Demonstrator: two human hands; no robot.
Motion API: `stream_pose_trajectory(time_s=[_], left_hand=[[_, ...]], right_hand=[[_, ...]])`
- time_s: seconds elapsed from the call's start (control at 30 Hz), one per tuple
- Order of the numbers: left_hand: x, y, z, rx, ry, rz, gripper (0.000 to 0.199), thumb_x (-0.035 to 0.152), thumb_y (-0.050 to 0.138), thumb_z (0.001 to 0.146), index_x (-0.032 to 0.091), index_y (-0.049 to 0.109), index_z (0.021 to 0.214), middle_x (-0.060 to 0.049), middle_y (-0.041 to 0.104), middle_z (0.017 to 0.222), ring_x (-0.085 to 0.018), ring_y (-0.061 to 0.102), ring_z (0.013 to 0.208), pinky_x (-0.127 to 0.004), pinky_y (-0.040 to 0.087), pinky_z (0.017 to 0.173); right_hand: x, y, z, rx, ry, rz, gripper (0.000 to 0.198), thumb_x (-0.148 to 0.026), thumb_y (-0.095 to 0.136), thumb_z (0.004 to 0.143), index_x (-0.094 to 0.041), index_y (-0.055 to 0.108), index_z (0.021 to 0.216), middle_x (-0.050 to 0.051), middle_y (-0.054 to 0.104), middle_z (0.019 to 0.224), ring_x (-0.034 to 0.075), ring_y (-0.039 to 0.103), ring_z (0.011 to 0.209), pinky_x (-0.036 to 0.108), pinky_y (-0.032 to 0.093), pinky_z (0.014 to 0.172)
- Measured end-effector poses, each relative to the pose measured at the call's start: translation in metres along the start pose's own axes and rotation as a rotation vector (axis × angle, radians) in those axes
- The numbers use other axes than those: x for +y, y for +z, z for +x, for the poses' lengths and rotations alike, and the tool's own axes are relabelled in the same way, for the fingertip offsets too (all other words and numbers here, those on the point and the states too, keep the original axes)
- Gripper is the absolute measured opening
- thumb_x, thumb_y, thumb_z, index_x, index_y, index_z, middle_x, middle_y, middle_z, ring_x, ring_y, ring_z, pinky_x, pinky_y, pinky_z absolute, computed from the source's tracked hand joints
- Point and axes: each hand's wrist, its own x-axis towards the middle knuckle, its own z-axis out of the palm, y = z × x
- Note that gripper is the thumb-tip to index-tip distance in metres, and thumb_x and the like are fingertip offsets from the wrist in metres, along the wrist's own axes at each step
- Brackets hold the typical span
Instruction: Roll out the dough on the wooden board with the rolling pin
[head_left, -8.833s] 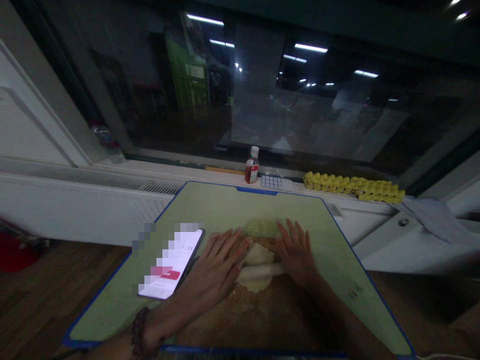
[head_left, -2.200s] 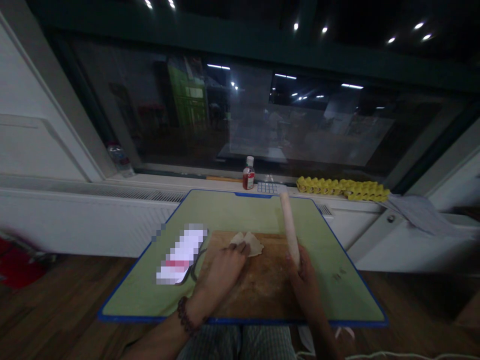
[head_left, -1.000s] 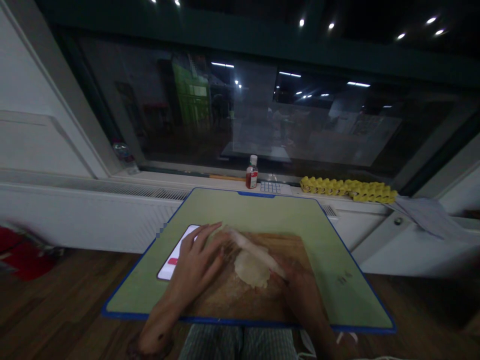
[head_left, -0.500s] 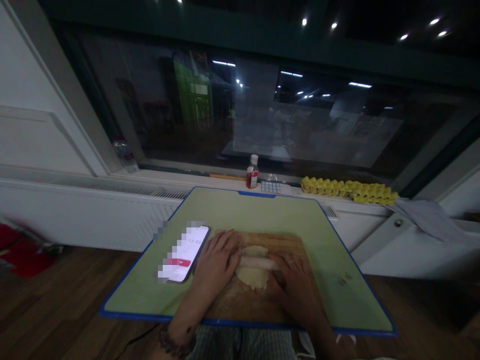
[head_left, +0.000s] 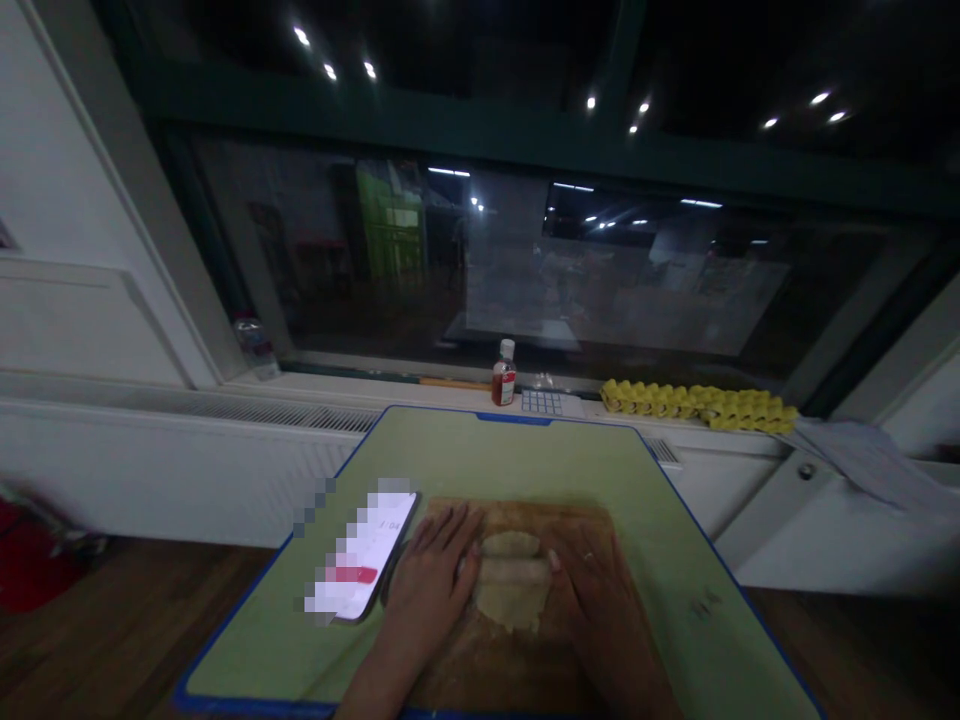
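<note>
A pale rolling pin (head_left: 514, 571) lies crosswise over a flat, uneven-edged piece of dough (head_left: 513, 604) on a wooden board (head_left: 480, 675). My left hand (head_left: 435, 575) holds the pin's left end under its palm, fingers extended forward and thumb beside the dough. At the other end, my right hand (head_left: 592, 590) keeps the pin under it in the same way, with a ring on one finger. Both ends of the pin are hidden by my hands. Dough shows in front of and behind the pin.
Left of the board, a lit phone (head_left: 367, 560), partly blurred out, lies on the green blue-edged tabletop (head_left: 510, 455). On the windowsill stand a small white-capped bottle (head_left: 504, 375), yellow egg cartons (head_left: 697, 404) and a clear bottle (head_left: 256, 348). A radiator (head_left: 187, 460) runs below.
The view has tilted up, so the table and hands sit lower in the picture. My right hand's fingers are straighter and point further forward. The rolling pin stays on the dough.
</note>
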Motion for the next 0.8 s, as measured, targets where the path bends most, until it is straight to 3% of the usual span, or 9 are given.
stream_pose_trajectory(time_s=[0.23,0.4,0.63,0.7,0.8], left_hand=[[-0.009,-0.010,-0.007,0.088,-0.006,-0.062,0.048,0.031,0.047,0.096,0.028,0.049,0.144,-0.005,0.052,0.147,-0.028,0.044,0.138,-0.057,0.035,0.113],[-0.017,-0.022,0.003,0.071,-0.114,-0.069,0.045,0.034,0.045,0.097,0.025,0.053,0.140,-0.006,0.052,0.147,-0.030,0.044,0.138,-0.059,0.033,0.113],[-0.025,0.000,0.000,0.069,-0.111,-0.190,0.041,0.032,0.045,0.097,0.023,0.058,0.134,-0.007,0.060,0.139,-0.025,0.053,0.130,-0.049,0.043,0.110],[-0.027,0.003,-0.004,0.071,-0.124,-0.206,0.040,0.033,0.044,0.098,0.023,0.058,0.134,-0.007,0.060,0.139,-0.024,0.053,0.130,-0.049,0.043,0.110],[-0.028,0.002,-0.006,0.091,-0.135,-0.191,0.039,0.034,0.042,0.098,0.023,0.059,0.132,-0.007,0.061,0.137,-0.025,0.053,0.130,-0.051,0.042,0.110]], right_hand=[[0.031,0.005,0.001,0.207,-0.042,-0.010,0.048,-0.018,0.036,0.094,-0.028,0.057,0.135,0.005,0.058,0.139,0.025,0.044,0.138,0.054,0.040,0.111],[0.029,0.014,0.002,0.162,0.133,0.116,0.042,-0.032,0.032,0.099,-0.024,0.062,0.128,0.007,0.064,0.131,0.025,0.052,0.130,0.051,0.043,0.109],[0.026,0.034,0.001,0.117,0.343,0.281,0.048,-0.044,0.032,0.100,-0.018,0.061,0.129,0.011,0.064,0.131,0.025,0.056,0.125,0.048,0.043,0.109],[0.033,0.034,0.000,0.114,0.342,0.295,0.050,-0.044,0.028,0.101,-0.019,0.059,0.132,0.010,0.062,0.133,0.022,0.055,0.127,0.045,0.044,0.108],[0.046,0.035,-0.002,0.130,0.229,0.250,0.049,-0.041,0.027,0.101,-0.020,0.059,0.131,0.009,0.063,0.131,0.022,0.056,0.126,0.044,0.046,0.106]])
